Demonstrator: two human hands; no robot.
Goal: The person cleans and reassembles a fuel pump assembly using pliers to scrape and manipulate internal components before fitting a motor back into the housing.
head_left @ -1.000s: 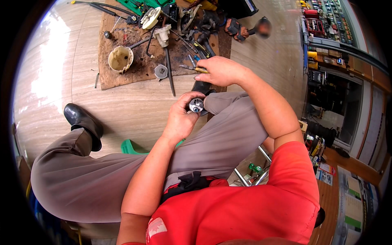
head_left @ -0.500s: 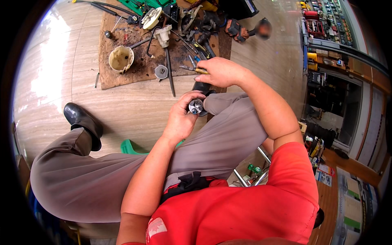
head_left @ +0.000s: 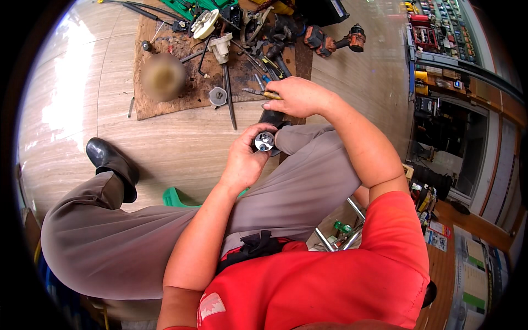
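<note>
My left hand [head_left: 246, 155] is wrapped around a fuel pump [head_left: 264, 141], a short cylinder with its round silver end turned up toward me and a small blue tip on it. It is held just beside my right knee. Slightly above it, my right hand [head_left: 294, 98] is closed on a pair of pliers [head_left: 269, 94] with yellowish handles. The pliers' jaws point left, away from the pump, over the edge of the board. My right fingers hide most of the handles.
On the stained wooden board [head_left: 124, 104] lie a blurred cream pot [head_left: 163, 78], a small grey cup [head_left: 218, 97], a white plastic housing [head_left: 221, 48], a dark rod [head_left: 229, 104] and several hand tools. An orange-black cordless drill [head_left: 324, 42] lies on the floor to the right. Green plastic [head_left: 175, 197] shows beneath my legs.
The pump has tilted slightly in my left hand, so its silver end faces me more fully. My right hand keeps its place with the pliers.
</note>
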